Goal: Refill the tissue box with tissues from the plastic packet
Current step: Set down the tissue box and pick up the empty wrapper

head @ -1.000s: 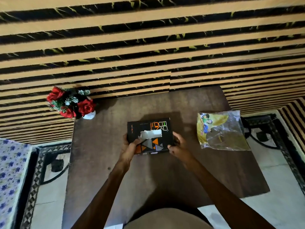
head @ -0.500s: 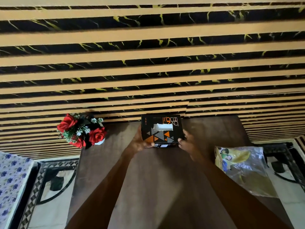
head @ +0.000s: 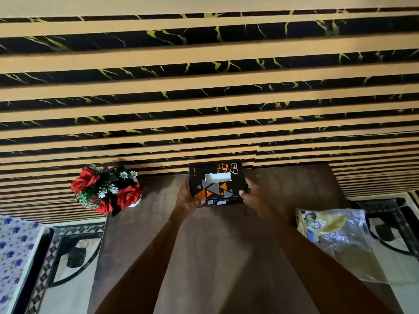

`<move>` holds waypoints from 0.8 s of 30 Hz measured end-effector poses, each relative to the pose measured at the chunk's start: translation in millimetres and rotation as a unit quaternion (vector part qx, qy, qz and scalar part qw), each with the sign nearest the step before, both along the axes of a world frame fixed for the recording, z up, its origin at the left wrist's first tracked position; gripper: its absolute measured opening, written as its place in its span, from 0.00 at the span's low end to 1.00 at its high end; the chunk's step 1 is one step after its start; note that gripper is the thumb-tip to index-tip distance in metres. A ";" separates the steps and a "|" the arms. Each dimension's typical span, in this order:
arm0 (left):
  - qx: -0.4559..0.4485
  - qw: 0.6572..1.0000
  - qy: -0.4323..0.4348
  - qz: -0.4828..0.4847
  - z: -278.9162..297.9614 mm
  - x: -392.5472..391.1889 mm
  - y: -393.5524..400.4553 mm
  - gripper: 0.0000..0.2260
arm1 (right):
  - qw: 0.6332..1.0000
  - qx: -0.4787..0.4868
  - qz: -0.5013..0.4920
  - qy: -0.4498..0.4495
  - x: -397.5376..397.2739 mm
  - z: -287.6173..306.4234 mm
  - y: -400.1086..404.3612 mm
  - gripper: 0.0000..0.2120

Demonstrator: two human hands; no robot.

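A black tissue box (head: 215, 189) with orange and grey triangles stands at the far edge of the brown table (head: 226, 257), close to the striped wall. White tissue (head: 218, 177) shows in its top slot. My left hand (head: 188, 197) grips the box's left side, thumb on the near edge. On the box's right side rests my right hand (head: 252, 196), its fingers against the near right corner. The clear plastic packet (head: 337, 241), with a yellow printed picture, lies flat and crumpled on the table's right part, apart from both hands.
A small white vase of red roses (head: 106, 191) stands at the table's far left corner. The black and tan striped wall (head: 204, 87) rises right behind the table. A blue flowered cloth (head: 13, 257) lies at lower left. A dark metal frame (head: 390, 214) stands right of the table.
Both hands have carried the box from the table's middle away from me to the far edge by the wall. My view has tilted up, so the packet now sits lower right.
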State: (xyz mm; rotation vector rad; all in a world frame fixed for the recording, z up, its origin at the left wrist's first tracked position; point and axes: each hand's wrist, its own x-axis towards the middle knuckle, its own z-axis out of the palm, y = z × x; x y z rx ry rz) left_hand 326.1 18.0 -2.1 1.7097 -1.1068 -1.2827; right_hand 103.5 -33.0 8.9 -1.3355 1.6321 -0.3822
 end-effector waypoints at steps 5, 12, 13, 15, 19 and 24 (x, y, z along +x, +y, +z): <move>0.037 0.959 -0.262 0.098 26.8 -35.7 16.8 0.41 | 0.992 -0.010 -0.096 -0.080 -15.8 14.9 21.9 0.24; -0.009 0.994 -0.104 0.022 13.9 -133.3 62.3 0.12 | 0.992 -0.027 -0.106 -0.056 -122.5 10.2 103.5 0.16; 0.021 0.999 -0.044 -0.021 15.9 -158.2 65.4 0.12 | 0.992 -0.033 -0.119 -0.017 -146.4 6.9 114.9 0.14; 0.058 0.997 -0.011 -0.051 2.6 -205.4 70.5 0.12 | 0.988 -0.052 -0.123 0.074 -195.9 -3.3 130.1 0.16; 0.064 0.997 -0.008 -0.029 -9.0 -289.6 77.5 0.20 | 0.978 0.025 -0.160 0.134 -285.3 -17.4 145.6 0.31; 0.065 0.997 0.030 0.019 -23.0 -363.6 88.7 0.29 | 0.985 0.108 -0.130 0.025 -359.3 -41.1 155.9 0.35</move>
